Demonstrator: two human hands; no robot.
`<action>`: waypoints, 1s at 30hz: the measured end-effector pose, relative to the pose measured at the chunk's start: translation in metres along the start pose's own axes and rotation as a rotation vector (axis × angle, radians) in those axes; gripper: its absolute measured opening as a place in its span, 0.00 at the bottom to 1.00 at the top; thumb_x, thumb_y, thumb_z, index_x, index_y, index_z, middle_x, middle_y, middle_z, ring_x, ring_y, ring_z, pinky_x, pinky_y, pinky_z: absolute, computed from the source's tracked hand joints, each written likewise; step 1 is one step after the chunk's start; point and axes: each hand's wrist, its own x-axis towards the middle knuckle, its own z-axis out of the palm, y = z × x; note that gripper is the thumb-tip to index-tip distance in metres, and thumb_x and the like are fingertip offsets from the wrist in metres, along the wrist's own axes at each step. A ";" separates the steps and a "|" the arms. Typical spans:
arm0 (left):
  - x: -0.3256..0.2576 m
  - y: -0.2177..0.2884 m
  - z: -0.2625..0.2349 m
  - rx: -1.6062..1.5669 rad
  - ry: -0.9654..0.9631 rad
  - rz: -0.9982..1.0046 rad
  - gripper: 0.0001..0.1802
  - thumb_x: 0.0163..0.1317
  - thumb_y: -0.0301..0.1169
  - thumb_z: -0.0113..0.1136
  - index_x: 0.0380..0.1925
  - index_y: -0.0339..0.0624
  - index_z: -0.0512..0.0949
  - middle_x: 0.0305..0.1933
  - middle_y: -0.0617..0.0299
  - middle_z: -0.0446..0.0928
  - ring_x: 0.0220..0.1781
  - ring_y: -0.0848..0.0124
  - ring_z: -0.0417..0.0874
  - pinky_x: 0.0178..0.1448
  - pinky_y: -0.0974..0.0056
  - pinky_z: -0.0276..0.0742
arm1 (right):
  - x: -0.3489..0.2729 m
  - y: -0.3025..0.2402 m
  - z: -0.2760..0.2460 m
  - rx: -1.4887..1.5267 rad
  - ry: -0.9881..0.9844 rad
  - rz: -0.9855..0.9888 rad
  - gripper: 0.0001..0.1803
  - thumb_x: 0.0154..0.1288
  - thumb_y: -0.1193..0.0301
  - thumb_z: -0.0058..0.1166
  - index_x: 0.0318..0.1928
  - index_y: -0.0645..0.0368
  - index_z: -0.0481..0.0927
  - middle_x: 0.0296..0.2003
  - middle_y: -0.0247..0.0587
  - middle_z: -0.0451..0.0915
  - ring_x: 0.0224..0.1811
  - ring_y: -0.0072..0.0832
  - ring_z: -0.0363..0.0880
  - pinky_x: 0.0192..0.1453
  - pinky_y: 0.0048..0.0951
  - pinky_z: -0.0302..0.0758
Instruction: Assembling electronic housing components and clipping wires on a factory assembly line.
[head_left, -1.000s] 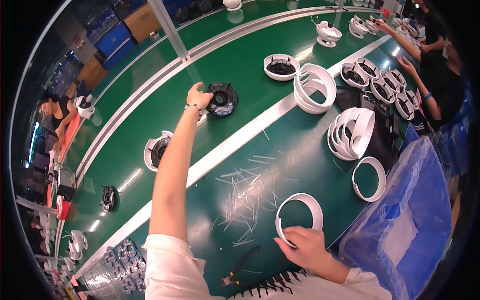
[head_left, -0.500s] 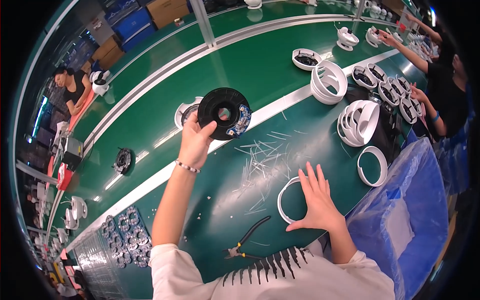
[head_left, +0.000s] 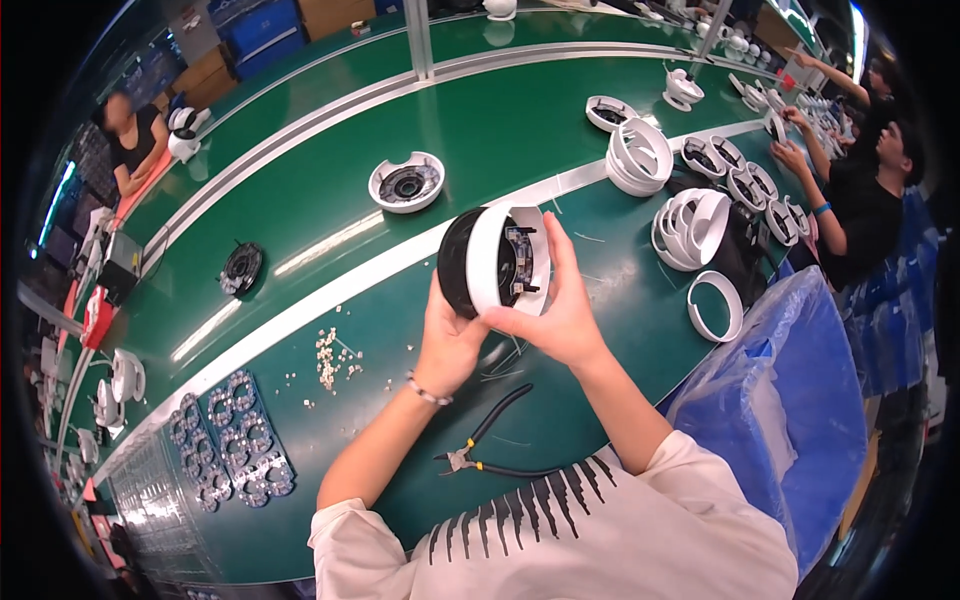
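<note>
Both hands hold one round part w/ a black back and a white ring on its front (head_left: 495, 262), up in the air over the green desk (head_left: 300, 200). The left hand (head_left: 447, 340) is curled around the black side from below, fingers closed on it. The right hand (head_left: 562, 312) grips the white ring side, fingers up along its edge, thumb under. Inside the ring you can see a small board w/ bits on it.

Below the round part, on the desk, lie black pliers (head_left: 490, 440). Left of the part is a small heap of tiny white bits (head_left: 328, 358). Right of it lies a loose white ring (head_left: 716, 306), & above that a stack of white rings (head_left: 690, 228). Up behind the part sits a white round shell (head_left: 406, 184) on the belt.
</note>
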 end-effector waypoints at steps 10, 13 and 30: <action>0.004 0.039 -0.043 -0.599 0.040 -0.479 0.30 0.60 0.51 0.36 0.50 0.37 0.67 0.48 0.52 0.72 0.48 0.61 0.74 0.55 0.55 0.69 | -0.007 -0.021 0.029 -0.464 -0.289 -0.035 0.72 0.23 0.59 0.75 0.63 0.67 0.36 0.62 0.61 0.45 0.65 0.43 0.48 0.65 0.37 0.51; 0.009 0.031 -0.042 -0.640 0.073 -0.438 0.24 0.59 0.44 0.37 0.44 0.37 0.72 0.44 0.55 0.75 0.45 0.63 0.75 0.53 0.58 0.71 | -0.006 -0.026 0.022 -0.508 -0.279 -0.079 0.72 0.21 0.56 0.75 0.63 0.68 0.38 0.60 0.61 0.49 0.62 0.46 0.51 0.64 0.39 0.52; 0.000 0.035 -0.029 -0.510 0.180 -0.405 0.26 0.58 0.50 0.39 0.46 0.42 0.70 0.46 0.58 0.73 0.48 0.63 0.73 0.53 0.57 0.69 | 0.016 -0.007 0.007 -0.309 -0.488 -0.079 0.67 0.26 0.59 0.72 0.64 0.63 0.38 0.63 0.52 0.44 0.64 0.44 0.45 0.66 0.39 0.49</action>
